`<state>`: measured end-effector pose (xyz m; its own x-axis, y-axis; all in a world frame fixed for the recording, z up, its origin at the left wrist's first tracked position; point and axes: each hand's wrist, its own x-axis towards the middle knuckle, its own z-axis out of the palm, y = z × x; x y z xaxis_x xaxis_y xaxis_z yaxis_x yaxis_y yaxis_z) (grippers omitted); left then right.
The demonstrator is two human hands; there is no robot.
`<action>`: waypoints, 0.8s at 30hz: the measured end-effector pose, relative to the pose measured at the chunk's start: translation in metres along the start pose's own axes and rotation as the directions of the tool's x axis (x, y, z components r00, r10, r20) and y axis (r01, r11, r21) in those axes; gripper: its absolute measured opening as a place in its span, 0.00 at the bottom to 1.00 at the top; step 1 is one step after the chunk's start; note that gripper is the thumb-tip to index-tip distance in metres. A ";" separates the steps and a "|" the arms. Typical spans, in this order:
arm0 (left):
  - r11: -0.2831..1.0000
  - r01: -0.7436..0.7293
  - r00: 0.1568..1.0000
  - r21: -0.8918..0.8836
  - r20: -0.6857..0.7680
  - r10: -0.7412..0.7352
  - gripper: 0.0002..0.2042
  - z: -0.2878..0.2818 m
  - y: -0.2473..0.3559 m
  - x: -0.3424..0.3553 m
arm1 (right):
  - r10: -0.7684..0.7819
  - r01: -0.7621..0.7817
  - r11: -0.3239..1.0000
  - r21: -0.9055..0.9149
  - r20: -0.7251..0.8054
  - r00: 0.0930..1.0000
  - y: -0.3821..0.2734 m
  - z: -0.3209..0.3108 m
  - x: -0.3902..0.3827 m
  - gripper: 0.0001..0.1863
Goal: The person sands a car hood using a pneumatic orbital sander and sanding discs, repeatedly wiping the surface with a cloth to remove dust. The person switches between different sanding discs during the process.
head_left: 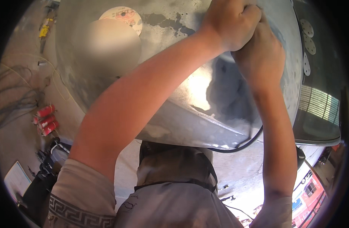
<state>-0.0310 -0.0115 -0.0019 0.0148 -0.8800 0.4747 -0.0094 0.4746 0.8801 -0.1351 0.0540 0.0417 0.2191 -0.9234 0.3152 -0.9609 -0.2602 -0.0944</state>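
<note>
My left hand (235, 28) is closed over the top of my right hand (259, 60), which is closed too; what they hold is mostly hidden beneath them, with a pale round edge showing below. A dark cord (254, 133) runs down from there over a grey, patchily sanded vehicle panel (167, 114). To the left on the panel lie a round grey disc (113, 45) and, partly under it, a white disc with a centre hole (127, 17).
Dark glass (316, 110) at the right carries several pale perforated discs (309, 41). On the floor (22, 144) at the left are red cylinders (45, 119), coiled cables (11, 108), a yellow tool (45, 30) and dark equipment (41, 174). The panel's curved lower edge crosses before my body.
</note>
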 end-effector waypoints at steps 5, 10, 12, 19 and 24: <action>0.996 0.006 0.984 -0.092 0.175 0.010 0.15 -0.007 0.022 -0.058 | 0.042 -0.042 0.999 -0.002 0.054 0.998 -0.010 -0.015 -0.050 0.11; 0.996 0.091 0.978 -0.026 0.192 -0.084 0.15 0.003 0.016 -0.024 | 0.058 -0.058 0.998 0.027 0.030 0.998 0.007 -0.007 -0.024 0.14; 0.999 0.039 0.991 -0.005 0.127 -0.038 0.16 0.010 -0.005 0.012 | 0.097 -0.097 0.995 0.008 0.001 0.995 0.013 0.002 0.010 0.16; 0.991 -0.130 0.986 0.035 0.111 0.126 0.17 0.039 -0.023 0.018 | 0.189 -0.187 0.982 -0.042 0.057 0.980 0.033 -0.008 0.015 0.22; 0.978 0.202 0.927 -0.053 0.331 -0.174 0.17 0.018 0.052 -0.077 | 0.141 -0.148 0.988 0.046 0.140 0.980 0.006 -0.031 -0.085 0.09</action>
<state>-0.0506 0.0805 0.0077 -0.3159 -0.9045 0.2866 0.0466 0.2869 0.9568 -0.1652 0.1399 0.0432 0.1033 -0.9812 0.1631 -0.9739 -0.1331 -0.1838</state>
